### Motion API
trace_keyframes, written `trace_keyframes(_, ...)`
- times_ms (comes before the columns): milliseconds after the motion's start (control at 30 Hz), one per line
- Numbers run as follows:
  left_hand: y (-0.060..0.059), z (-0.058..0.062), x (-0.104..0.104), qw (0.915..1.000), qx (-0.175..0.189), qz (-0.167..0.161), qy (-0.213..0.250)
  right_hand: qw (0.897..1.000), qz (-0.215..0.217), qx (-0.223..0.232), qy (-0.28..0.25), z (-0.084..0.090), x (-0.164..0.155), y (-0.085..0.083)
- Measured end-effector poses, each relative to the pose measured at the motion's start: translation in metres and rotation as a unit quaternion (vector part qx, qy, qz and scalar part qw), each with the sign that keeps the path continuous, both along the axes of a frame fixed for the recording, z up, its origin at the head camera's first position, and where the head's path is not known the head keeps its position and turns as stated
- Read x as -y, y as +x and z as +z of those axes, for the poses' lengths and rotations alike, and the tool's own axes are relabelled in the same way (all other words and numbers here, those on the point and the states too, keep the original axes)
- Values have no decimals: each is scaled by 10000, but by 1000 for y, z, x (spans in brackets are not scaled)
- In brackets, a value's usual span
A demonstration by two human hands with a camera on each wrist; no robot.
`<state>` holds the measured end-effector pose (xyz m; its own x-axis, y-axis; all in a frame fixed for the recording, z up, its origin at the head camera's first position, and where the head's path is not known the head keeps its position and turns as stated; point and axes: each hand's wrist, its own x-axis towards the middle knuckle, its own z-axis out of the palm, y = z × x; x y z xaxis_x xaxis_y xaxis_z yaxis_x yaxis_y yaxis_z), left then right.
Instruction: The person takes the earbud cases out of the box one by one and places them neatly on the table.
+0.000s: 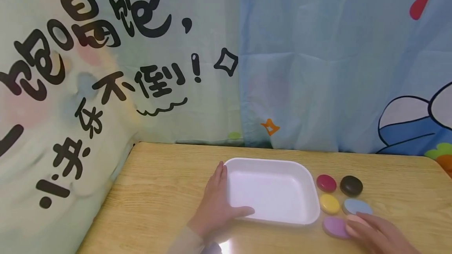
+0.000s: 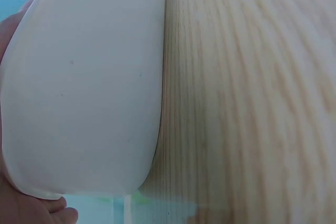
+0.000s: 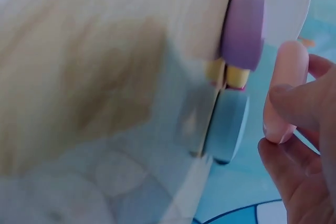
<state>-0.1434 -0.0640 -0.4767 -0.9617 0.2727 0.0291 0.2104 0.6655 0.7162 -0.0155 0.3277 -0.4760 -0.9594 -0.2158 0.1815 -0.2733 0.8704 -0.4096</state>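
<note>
Left hand [image 1: 216,203] lies flat along the white tray's [image 1: 272,164] left rim, fingers straight against the wall and thumb hooked over the near edge, not really gripping; the tray sits mid-tabletop [image 1: 159,191]. Right hand [image 1: 376,236] pinches a pink disc [image 1: 354,219] between thumb and fingers, lifted clear at the near right, just above and beside the purple disc [image 1: 334,227]. Red [image 1: 326,183], brown [image 1: 351,185], yellow [image 1: 329,203] and blue [image 1: 356,207] discs lie in two rows just right of the tray, close together but apart.
</note>
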Motion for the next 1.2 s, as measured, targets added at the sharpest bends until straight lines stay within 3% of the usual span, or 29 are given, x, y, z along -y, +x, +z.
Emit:
trace_keyframes(300,-2,-3,0,10000,-4,14,-12,9994,31,-240,-230,-19,-19,-5)
trace_keyframes(467,0,-2,0,10000,8,20,22,9997,-93,-38,-243,-24,-26,-3)
trace_keyframes(633,0,0,0,10000,-19,9,-24,9989,-117,-173,-410,-22,-24,2)
trace_keyframes(833,1,1,0,10000,16,4,-17,9986,-442,49,-283,-29,-25,4)
trace_keyframes(967,0,1,0,10000,-3,-6,32,9983,-504,165,-246,-23,-19,6)
trace_keyframes(1200,1,2,0,10000,21,8,67,9974,-125,-138,-694,-9,-8,16)
